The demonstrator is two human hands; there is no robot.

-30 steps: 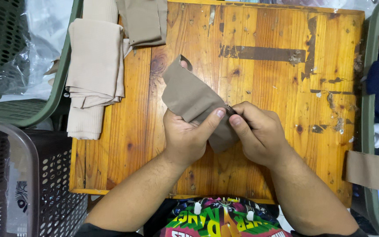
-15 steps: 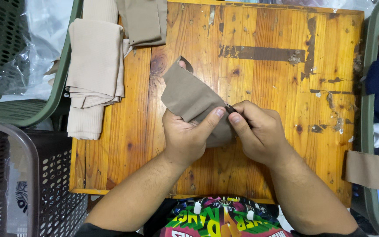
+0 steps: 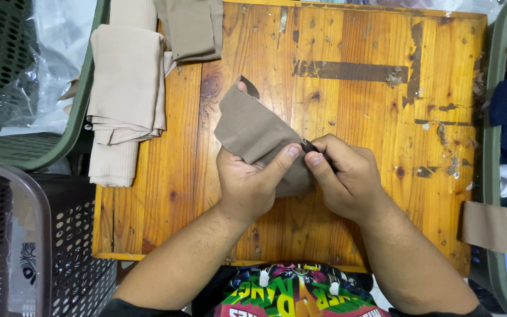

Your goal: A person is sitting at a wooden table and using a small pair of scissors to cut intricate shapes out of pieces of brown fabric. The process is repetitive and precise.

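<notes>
- My left hand (image 3: 247,185) and right hand (image 3: 347,179) pinch a taupe fabric piece (image 3: 256,132) together near the wooden table's (image 3: 353,246) middle.
- Folded beige cloths (image 3: 127,82) lie at the table's far left corner.

The small dark thing (image 3: 307,145) pinched between both thumbs is too tiny to tell. The brown cloth (image 3: 253,130) hides the left hand's fingers. The top edge cuts the folded cloths (image 3: 190,26).
</notes>
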